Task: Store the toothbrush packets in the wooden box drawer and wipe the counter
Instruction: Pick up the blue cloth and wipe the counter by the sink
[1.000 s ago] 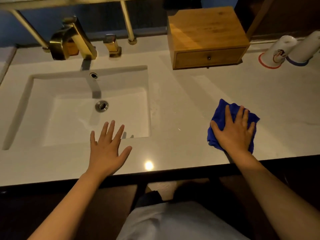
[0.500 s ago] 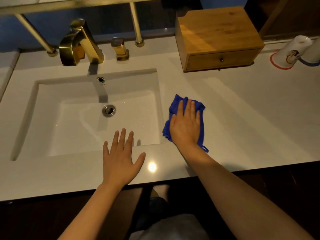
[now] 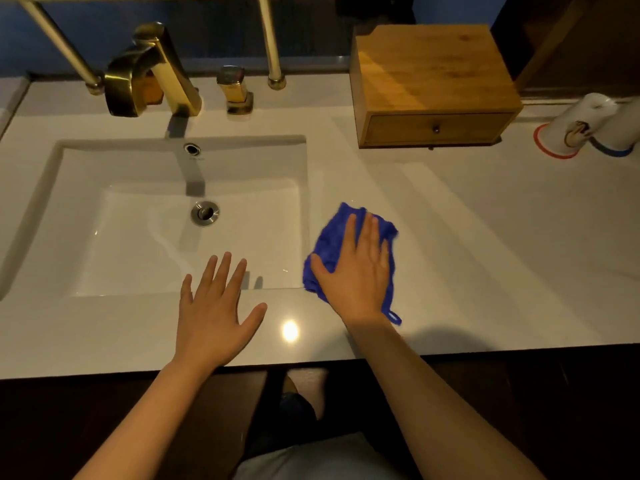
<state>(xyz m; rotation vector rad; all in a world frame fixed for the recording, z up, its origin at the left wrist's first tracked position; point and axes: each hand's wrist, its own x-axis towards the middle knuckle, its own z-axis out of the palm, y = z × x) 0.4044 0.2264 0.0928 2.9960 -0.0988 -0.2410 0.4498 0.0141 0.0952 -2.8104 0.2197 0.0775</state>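
My right hand (image 3: 356, 271) presses flat on a blue cloth (image 3: 329, 242) that lies on the white counter (image 3: 485, 254), just right of the sink's front corner. My left hand (image 3: 213, 315) rests flat, fingers spread, on the counter's front strip below the sink, holding nothing. The wooden box (image 3: 433, 74) stands at the back right against the wall, its drawer (image 3: 438, 128) shut, with a small dark knob. No toothbrush packets are in view.
A white sink basin (image 3: 138, 220) fills the left half, with a brass faucet (image 3: 152, 72) and handle (image 3: 235, 90) behind it. Two upturned white cups (image 3: 581, 128) stand at the far right. The counter's front edge drops off just below my wrists.
My right hand slid the blue cloth from the right part of the counter leftwards to the sink's edge. My left hand stayed flat in place.
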